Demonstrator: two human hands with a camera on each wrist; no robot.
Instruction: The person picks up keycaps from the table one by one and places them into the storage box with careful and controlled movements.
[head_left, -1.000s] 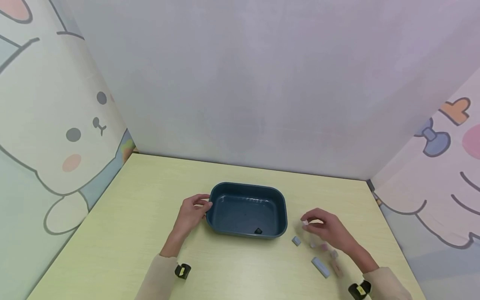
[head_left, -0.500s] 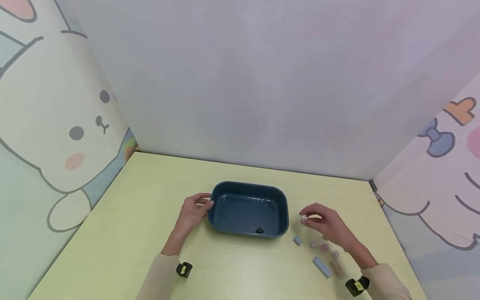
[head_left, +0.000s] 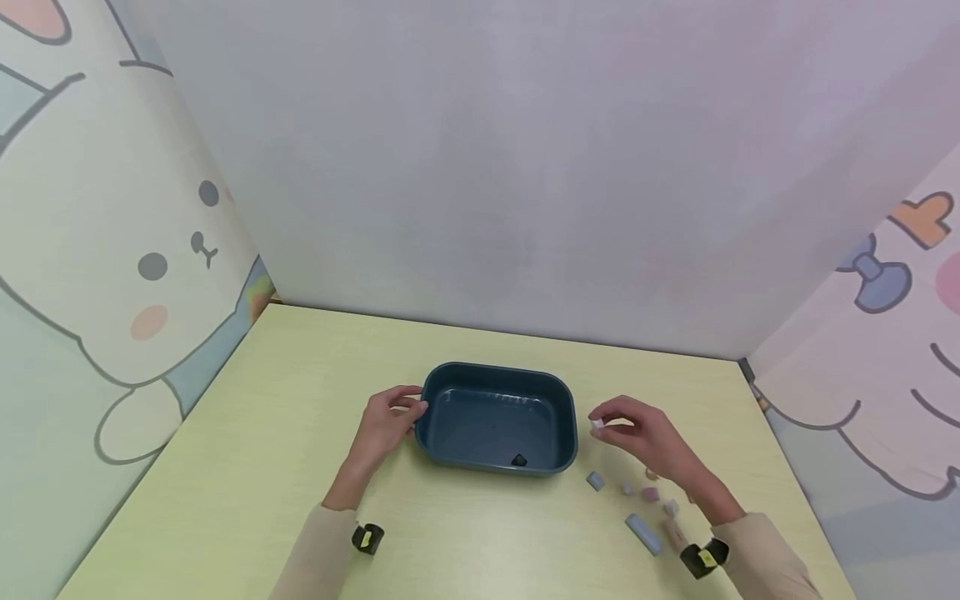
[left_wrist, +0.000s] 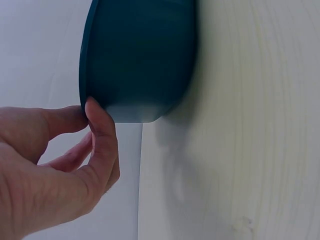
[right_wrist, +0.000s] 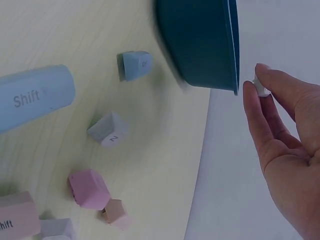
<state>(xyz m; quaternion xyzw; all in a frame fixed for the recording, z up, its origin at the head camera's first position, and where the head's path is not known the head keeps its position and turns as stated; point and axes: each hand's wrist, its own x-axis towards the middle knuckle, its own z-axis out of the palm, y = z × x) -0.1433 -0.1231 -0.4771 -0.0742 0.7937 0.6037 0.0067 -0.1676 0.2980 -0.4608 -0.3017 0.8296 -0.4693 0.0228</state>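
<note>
A dark blue tray (head_left: 558,401) sits mid-table with one small black keycap (head_left: 517,460) inside near its front wall. My left hand (head_left: 390,421) holds the tray's left rim (left_wrist: 84,80) between thumb and fingers. My right hand (head_left: 637,437) hovers just right of the tray and pinches a small white keycap (head_left: 597,424) (right_wrist: 260,87) at its fingertips. Below that hand, loose keycaps lie on the table: a small blue one (head_left: 595,480) (right_wrist: 135,65), a long blue Shift key (head_left: 642,533) (right_wrist: 32,97), a grey one (right_wrist: 107,130) and a pink one (right_wrist: 89,187).
The pale wooden table (head_left: 247,467) is boxed in by a grey back wall and cartoon-printed side panels. More pinkish keycaps (head_left: 671,508) cluster by my right wrist. Black bands with yellow tags sit on both wrists.
My right hand has lifted from the keycap pile and moved left toward the tray with the white keycap. The left hand has stayed on the tray's rim.
</note>
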